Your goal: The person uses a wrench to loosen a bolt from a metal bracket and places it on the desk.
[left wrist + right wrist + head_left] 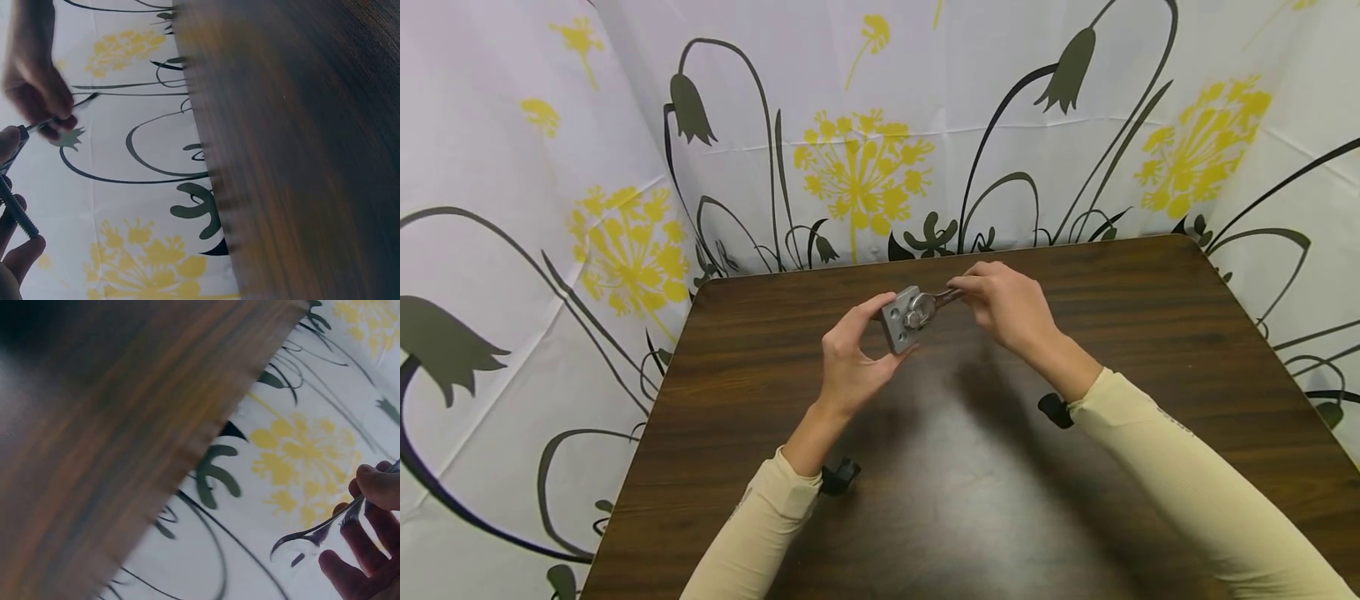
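My left hand [857,358] holds a grey metal block [895,333] above the table, gripping it by opposite edges between thumb and fingers. Small round holes show in the block's face, and a bolt [913,319] goes through it. In the left wrist view, the bolt's threaded shank [20,215] sticks out behind the block, close to my fingertips. My right hand [1011,308] pinches the handle of a metal wrench [950,295], whose round end is at the bolt head. The wrench's shiny curved free end [312,534] extends past my fingers in the right wrist view.
Below both hands lies a dark wood-grain table [760,400]. A white curtain [737,192] with yellow and grey-green flowers hangs behind it and along both sides. Black straps [840,477] show at the wrists by the cream sleeves.
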The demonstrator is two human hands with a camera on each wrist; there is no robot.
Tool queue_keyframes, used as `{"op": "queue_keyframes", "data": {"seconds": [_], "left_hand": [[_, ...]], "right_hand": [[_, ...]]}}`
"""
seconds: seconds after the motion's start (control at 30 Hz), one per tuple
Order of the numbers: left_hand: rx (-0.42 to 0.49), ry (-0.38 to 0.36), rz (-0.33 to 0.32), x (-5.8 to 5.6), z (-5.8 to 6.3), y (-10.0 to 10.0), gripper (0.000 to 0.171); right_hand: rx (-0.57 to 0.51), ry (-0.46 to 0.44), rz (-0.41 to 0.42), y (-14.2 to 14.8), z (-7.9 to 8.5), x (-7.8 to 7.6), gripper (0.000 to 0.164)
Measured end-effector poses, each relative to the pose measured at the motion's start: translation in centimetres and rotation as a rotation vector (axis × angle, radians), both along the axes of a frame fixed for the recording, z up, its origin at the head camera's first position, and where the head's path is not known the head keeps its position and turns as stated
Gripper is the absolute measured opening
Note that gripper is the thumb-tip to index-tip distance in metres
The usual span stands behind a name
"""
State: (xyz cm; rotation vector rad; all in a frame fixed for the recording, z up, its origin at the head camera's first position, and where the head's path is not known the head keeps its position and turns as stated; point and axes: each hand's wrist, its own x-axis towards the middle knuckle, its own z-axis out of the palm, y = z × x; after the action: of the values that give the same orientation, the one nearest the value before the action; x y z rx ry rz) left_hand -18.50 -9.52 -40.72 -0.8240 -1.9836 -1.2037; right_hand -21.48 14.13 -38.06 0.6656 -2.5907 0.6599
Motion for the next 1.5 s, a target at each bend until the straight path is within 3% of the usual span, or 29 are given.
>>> {"op": "queue_keyframes", "data": {"seconds": [0.1,0.2,0.33,0.43,0.5,0.57,0.73,0.97,1.27,1.5], "left_hand": [[0.010,0.003,0.021,0.0,0.0,-0.2,0.064],[0.013,0.002,0.037,0.0,0.0,-0.4,0.066],[0.012,0.008,0.042,-0.1,0.0,-0.4,0.066],[0.011,0.009,0.041,-0.2,0.0,-0.4,0.065],[0.012,0.008,0.039,-0.3,0.0,-0.4,0.064],[0.013,0.005,0.037,-0.3,0.0,-0.5,0.063],[0.026,-0.001,0.028,-0.3,-0.2,-0.6,0.061],[0.012,0.014,0.029,-0.3,-0.4,-0.5,0.056],[0.001,0.054,0.060,-0.3,-0.4,-0.3,0.051],[0.012,0.051,0.047,1.1,1.3,0.2,0.051]], "right_hand": [[-0.098,-0.149,-0.039,0.2,-1.1,0.3,0.025],[-0.281,-0.360,-0.021,-0.1,-2.2,1.2,0.027],[-0.705,-0.773,0.084,-1.2,-2.6,3.5,0.030],[-1.084,-1.094,0.142,-2.7,-1.8,5.7,0.027],[-1.273,-1.234,0.173,-3.8,-1.0,7.2,0.023],[-1.414,-1.317,0.209,-5.0,-0.2,8.5,0.016],[-1.608,-1.359,0.278,-7.5,1.5,10.8,0.010],[-1.754,-1.331,0.264,-9.4,2.4,11.9,0.013],[-1.801,-1.336,0.243,-10.6,3.4,12.2,0.035],[-1.857,-1.356,0.246,-11.7,3.9,11.9,0.025]]}}
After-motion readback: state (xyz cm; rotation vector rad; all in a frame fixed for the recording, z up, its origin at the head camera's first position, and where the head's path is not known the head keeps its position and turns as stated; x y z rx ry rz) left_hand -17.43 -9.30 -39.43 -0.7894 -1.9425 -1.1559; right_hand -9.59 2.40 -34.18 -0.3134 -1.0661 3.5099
